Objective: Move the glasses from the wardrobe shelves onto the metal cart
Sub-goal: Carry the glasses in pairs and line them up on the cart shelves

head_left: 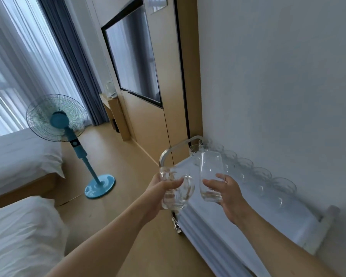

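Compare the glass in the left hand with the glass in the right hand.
The left-hand glass is rounder and wider; the right-hand glass is slimmer and straight-sided. The left hand wraps the left-hand glass around its middle, while the right hand grips the right-hand glass near its base. The left-hand glass hangs off the metal cart's edge; the right-hand glass is over the cart. Both are clear and appear empty.

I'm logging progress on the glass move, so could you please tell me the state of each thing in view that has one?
Left hand: grips a glass, held in the air beside the cart.
Right hand: grips a taller glass, held above the cart.
Cart: stands against the wall, top partly filled.
Row of glasses: already on the cart, along the wall.
Fan: upright; running or not, cannot tell.
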`<state>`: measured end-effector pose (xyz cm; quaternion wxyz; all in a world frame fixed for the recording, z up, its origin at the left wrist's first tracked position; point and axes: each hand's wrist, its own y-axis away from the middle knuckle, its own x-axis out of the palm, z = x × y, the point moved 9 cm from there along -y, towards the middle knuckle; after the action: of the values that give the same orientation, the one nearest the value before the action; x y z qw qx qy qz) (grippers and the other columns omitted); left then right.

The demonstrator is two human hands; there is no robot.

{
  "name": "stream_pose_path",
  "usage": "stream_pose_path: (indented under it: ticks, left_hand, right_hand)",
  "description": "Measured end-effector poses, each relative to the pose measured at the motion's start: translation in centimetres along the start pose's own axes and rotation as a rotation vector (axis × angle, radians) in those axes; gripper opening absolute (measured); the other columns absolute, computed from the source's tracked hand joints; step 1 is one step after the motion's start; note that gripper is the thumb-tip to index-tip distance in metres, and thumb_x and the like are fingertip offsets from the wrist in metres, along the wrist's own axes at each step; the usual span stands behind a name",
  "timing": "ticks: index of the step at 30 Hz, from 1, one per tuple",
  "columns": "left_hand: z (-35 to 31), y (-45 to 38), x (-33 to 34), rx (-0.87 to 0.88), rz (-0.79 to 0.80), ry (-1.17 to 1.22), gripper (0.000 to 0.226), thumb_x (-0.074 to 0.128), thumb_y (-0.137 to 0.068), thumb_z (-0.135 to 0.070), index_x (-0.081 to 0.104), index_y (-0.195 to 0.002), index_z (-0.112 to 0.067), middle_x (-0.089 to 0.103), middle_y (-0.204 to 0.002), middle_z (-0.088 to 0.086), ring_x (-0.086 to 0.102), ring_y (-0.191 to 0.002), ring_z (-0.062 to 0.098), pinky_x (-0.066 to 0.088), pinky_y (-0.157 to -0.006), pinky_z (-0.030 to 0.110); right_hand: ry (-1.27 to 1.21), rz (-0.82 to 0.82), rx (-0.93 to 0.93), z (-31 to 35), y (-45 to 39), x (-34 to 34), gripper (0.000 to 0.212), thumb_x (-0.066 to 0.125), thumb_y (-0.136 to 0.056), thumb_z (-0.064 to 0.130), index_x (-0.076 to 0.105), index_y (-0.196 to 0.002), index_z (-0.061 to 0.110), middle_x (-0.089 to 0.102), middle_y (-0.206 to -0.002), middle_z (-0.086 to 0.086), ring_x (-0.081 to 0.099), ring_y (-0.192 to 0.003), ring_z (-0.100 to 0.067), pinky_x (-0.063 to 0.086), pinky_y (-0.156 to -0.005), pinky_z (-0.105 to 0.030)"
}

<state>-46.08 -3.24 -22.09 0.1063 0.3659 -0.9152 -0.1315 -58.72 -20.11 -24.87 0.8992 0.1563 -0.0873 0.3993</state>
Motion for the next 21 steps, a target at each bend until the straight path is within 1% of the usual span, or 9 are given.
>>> stream_pose_path:
  ticks: [3, 5, 7, 9, 11, 13, 15, 17, 21]
  left_hand:
    - [0.1, -3.2, -0.3, -0.022, 0.026, -0.001, 0.078, 0.094, -0.067, -0.038, 0.051, -0.13, -0.02, 0.066, -0.126, 0.019, 0.071, -0.103, 0.042, 0.058, -0.084, 0.062]
    - [0.1, -5.6, -0.8, -0.03, 0.035, -0.002, 0.072, 0.09, -0.072, -0.04, 0.052, -0.129, -0.019, 0.067, -0.124, 0.02, 0.07, -0.104, 0.044, 0.058, -0.085, 0.061]
    - [0.0, -8.1, -1.5, -0.041, 0.039, -0.034, 0.083, 0.094, -0.063, -0.051, 0.052, -0.13, -0.024, 0.065, -0.125, 0.018, 0.069, -0.105, 0.041, 0.058, -0.088, 0.059]
    - [-0.5, -10.4, -2.0, -0.047, 0.06, -0.054, 0.088, 0.096, -0.058, -0.053, 0.052, -0.129, -0.026, 0.063, -0.126, 0.017, 0.069, -0.103, 0.038, 0.06, -0.086, 0.056]
    - [-1.3, -12.5, -2.6, -0.064, 0.107, -0.057, 0.08, 0.094, -0.065, -0.047, 0.051, -0.131, -0.029, 0.06, -0.126, 0.016, 0.067, -0.103, 0.036, 0.062, -0.08, 0.051]
    - [-2.3, -14.9, -3.5, -0.055, 0.133, -0.093, 0.079, 0.091, -0.069, -0.045, 0.047, -0.134, -0.033, 0.059, -0.126, 0.011, 0.065, -0.106, 0.035, 0.062, -0.081, 0.05]
    - [-3.1, -17.5, -4.4, -0.02, 0.133, -0.128, 0.091, 0.094, -0.059, -0.053, 0.047, -0.135, -0.035, 0.063, -0.125, 0.005, 0.068, -0.105, 0.033, 0.06, -0.087, 0.054]
    - [-3.6, -19.6, -5.3, 0.004, 0.119, -0.15, 0.1, 0.097, -0.048, -0.057, 0.048, -0.132, -0.034, 0.067, -0.121, 0.003, 0.071, -0.103, 0.031, 0.059, -0.088, 0.056]
    - [-2.9, -22.5, -6.2, 0.018, 0.181, -0.244, 0.099, 0.1, -0.053, -0.04, 0.041, -0.132, -0.024, 0.064, -0.121, 0.003, 0.064, -0.109, 0.022, 0.053, -0.097, 0.044]
  right_hand:
    - [0.017, -0.036, 0.006, -0.1, -2.4, -0.1, 0.104, 0.094, -0.051, 0.036, 0.046, -0.141, 0.016, 0.063, -0.126, -0.008, 0.074, -0.095, -0.024, 0.052, -0.098, -0.048]
    - [0.03, -0.084, 0.011, -0.2, -3.9, -0.1, 0.109, 0.093, -0.045, 0.042, 0.046, -0.14, 0.017, 0.061, -0.127, -0.008, 0.072, -0.099, -0.026, 0.05, -0.102, -0.052]
    - [0.021, -0.125, -0.007, -0.1, -5.5, 0.2, 0.115, 0.093, -0.038, 0.047, 0.047, -0.139, 0.017, 0.062, -0.127, -0.009, 0.072, -0.101, -0.028, 0.049, -0.103, -0.055]
    - [0.019, -0.159, -0.013, 0.0, -6.7, 0.5, 0.11, 0.095, -0.043, 0.042, 0.047, -0.139, 0.017, 0.063, -0.125, -0.009, 0.073, -0.096, -0.028, 0.05, -0.102, -0.055]
    - [0.0, -0.2, -0.024, -0.1, -8.2, 0.9, 0.1, 0.097, -0.052, 0.031, 0.048, -0.138, 0.015, 0.066, -0.121, -0.01, 0.074, -0.093, -0.028, 0.052, -0.1, -0.055]
    - [-0.002, -0.246, -0.038, 0.0, -9.4, 1.5, 0.102, 0.097, -0.047, 0.033, 0.05, -0.136, 0.015, 0.068, -0.119, -0.01, 0.075, -0.093, -0.028, 0.052, -0.1, -0.055]
    - [0.002, -0.296, -0.05, -0.2, -10.5, 2.0, 0.107, 0.095, -0.041, 0.04, 0.05, -0.135, 0.017, 0.067, -0.12, -0.009, 0.075, -0.094, -0.026, 0.052, -0.101, -0.055]
    - [-0.017, -0.357, -0.056, -0.7, -11.1, 2.0, 0.101, 0.093, -0.045, 0.037, 0.05, -0.135, 0.018, 0.066, -0.122, -0.008, 0.074, -0.095, -0.026, 0.054, -0.098, -0.05]
    - [-0.027, -0.434, -0.024, -2.9, -11.3, 2.4, 0.097, 0.092, -0.048, 0.033, 0.05, -0.134, 0.019, 0.063, -0.125, -0.006, 0.073, -0.096, -0.026, 0.054, -0.099, -0.048]
